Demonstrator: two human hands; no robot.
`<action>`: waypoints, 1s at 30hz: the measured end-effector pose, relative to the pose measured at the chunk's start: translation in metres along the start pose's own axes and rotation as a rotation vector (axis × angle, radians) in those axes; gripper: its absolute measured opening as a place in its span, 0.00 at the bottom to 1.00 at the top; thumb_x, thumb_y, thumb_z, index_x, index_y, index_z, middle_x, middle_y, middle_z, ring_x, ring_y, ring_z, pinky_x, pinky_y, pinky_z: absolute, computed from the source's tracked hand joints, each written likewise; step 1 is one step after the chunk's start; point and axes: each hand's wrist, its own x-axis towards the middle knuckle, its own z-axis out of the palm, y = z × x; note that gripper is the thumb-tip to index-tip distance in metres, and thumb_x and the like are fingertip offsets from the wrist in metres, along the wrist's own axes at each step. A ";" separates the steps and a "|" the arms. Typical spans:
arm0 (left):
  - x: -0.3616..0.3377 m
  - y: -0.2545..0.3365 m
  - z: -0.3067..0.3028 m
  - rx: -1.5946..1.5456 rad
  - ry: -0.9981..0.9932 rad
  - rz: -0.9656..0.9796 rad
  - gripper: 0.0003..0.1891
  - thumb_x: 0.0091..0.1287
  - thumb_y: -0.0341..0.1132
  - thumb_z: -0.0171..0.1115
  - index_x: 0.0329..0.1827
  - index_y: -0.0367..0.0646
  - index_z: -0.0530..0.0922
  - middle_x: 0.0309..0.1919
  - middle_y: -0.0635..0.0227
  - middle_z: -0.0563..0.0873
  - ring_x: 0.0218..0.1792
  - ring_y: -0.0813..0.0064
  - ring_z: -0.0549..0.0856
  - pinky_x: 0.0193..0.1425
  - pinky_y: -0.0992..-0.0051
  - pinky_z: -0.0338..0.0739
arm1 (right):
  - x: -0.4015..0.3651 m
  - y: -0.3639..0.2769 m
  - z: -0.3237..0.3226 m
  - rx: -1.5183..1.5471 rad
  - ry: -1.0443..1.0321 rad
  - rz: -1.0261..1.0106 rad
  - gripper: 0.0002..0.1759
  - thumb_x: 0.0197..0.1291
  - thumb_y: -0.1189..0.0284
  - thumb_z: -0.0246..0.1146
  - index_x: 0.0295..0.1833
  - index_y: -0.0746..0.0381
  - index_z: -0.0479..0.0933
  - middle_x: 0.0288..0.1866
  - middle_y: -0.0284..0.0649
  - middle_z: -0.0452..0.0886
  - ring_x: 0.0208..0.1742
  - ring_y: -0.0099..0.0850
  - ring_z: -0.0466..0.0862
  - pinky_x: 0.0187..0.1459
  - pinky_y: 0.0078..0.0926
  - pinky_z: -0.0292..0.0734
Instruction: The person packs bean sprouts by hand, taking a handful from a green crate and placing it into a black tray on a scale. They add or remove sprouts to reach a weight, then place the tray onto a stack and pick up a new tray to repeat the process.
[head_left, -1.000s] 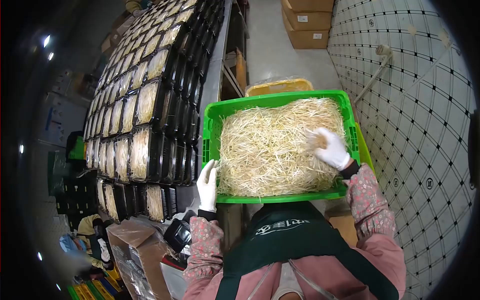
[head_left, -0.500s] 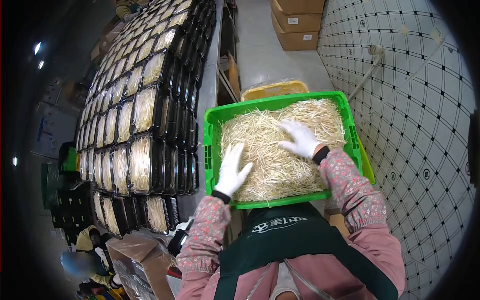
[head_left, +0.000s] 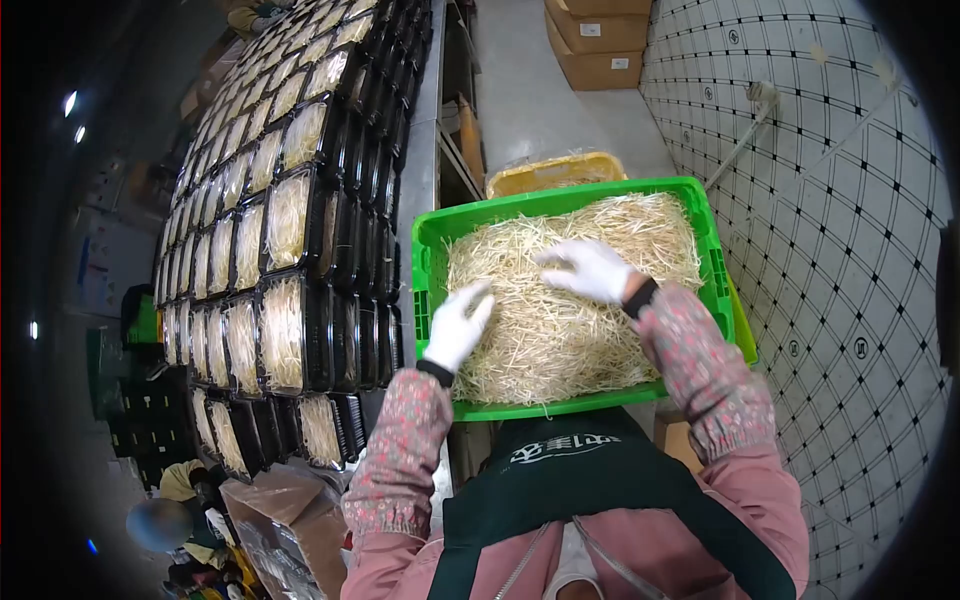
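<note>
Head view: the green crate [head_left: 432, 240], centre of frame, sits directly before the person, so the 2 gloved hands both reach its bean sprouts [head_left: 560, 335]. The left hand [head_left: 457, 325] lies near the crate's left wall and the right hand [head_left: 590, 268] at mid-heap. Both are palm down, fingers open and spread, gripping nothing. Filled black trays [head_left: 285, 330] line the surface at left.

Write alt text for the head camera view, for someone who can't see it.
A person's gloved left hand and right hand lie spread on pale sprouts that fill a green crate. Rows of black trays holding sprouts stand to the left, and a yellow crate sits behind the green one.
</note>
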 end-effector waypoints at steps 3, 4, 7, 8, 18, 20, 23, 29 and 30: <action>0.046 -0.042 0.035 0.351 0.094 0.090 0.36 0.70 0.53 0.59 0.74 0.38 0.65 0.69 0.46 0.72 0.73 0.42 0.64 0.77 0.55 0.58 | 0.080 0.049 0.048 -0.251 0.231 -0.118 0.44 0.62 0.43 0.61 0.75 0.57 0.62 0.78 0.54 0.61 0.75 0.51 0.65 0.71 0.48 0.63; 0.043 -0.039 0.044 0.367 0.006 0.005 0.37 0.70 0.55 0.58 0.74 0.39 0.64 0.70 0.47 0.71 0.74 0.42 0.62 0.77 0.51 0.55 | 0.080 0.048 0.053 -0.246 0.226 -0.081 0.45 0.61 0.42 0.62 0.75 0.58 0.62 0.77 0.54 0.62 0.74 0.51 0.66 0.71 0.48 0.63; -0.006 -0.040 0.065 0.399 -0.106 0.088 0.37 0.67 0.61 0.60 0.69 0.41 0.68 0.66 0.45 0.72 0.74 0.44 0.63 0.77 0.48 0.53 | 0.049 0.046 0.067 -0.045 -0.138 -0.001 0.53 0.53 0.38 0.66 0.75 0.61 0.62 0.76 0.54 0.63 0.72 0.52 0.68 0.70 0.50 0.64; -0.030 -0.032 0.061 0.415 -0.128 0.178 0.39 0.63 0.60 0.63 0.69 0.41 0.68 0.65 0.46 0.72 0.71 0.45 0.66 0.76 0.49 0.55 | 0.020 0.037 0.067 -0.104 -0.158 -0.035 0.56 0.48 0.37 0.69 0.75 0.61 0.61 0.74 0.54 0.64 0.71 0.52 0.69 0.70 0.50 0.63; -0.076 -0.014 0.052 0.449 -0.289 0.184 0.70 0.41 0.64 0.78 0.80 0.35 0.46 0.72 0.49 0.64 0.70 0.48 0.66 0.74 0.48 0.58 | -0.091 -0.012 0.076 -0.493 -0.162 -0.005 0.74 0.33 0.45 0.79 0.82 0.57 0.43 0.79 0.60 0.53 0.74 0.61 0.62 0.67 0.58 0.65; -0.066 -0.004 0.054 0.512 -0.268 0.149 0.63 0.45 0.59 0.78 0.79 0.38 0.51 0.67 0.49 0.71 0.65 0.49 0.72 0.68 0.51 0.68 | -0.079 -0.007 0.068 -0.398 -0.170 -0.009 0.70 0.36 0.50 0.79 0.81 0.57 0.46 0.76 0.57 0.59 0.71 0.57 0.68 0.64 0.51 0.70; -0.066 -0.032 0.067 0.438 -0.382 0.051 0.53 0.50 0.53 0.76 0.77 0.41 0.58 0.56 0.50 0.78 0.58 0.51 0.78 0.59 0.57 0.76 | -0.079 0.009 0.070 -0.324 -0.120 -0.035 0.61 0.39 0.59 0.77 0.80 0.57 0.52 0.71 0.49 0.68 0.65 0.48 0.75 0.60 0.40 0.76; -0.090 0.007 0.045 0.457 -0.250 0.067 0.57 0.50 0.51 0.77 0.78 0.37 0.52 0.55 0.47 0.78 0.60 0.50 0.77 0.60 0.59 0.76 | -0.100 -0.019 0.072 -0.653 -0.048 -0.059 0.71 0.35 0.55 0.80 0.82 0.55 0.43 0.75 0.56 0.60 0.68 0.54 0.71 0.64 0.50 0.70; -0.093 0.006 0.047 0.474 -0.222 0.095 0.59 0.49 0.52 0.78 0.79 0.36 0.51 0.56 0.46 0.77 0.62 0.50 0.75 0.60 0.59 0.76 | -0.097 -0.020 0.079 -0.653 -0.087 -0.040 0.76 0.32 0.54 0.82 0.82 0.54 0.39 0.77 0.60 0.55 0.68 0.57 0.70 0.61 0.54 0.71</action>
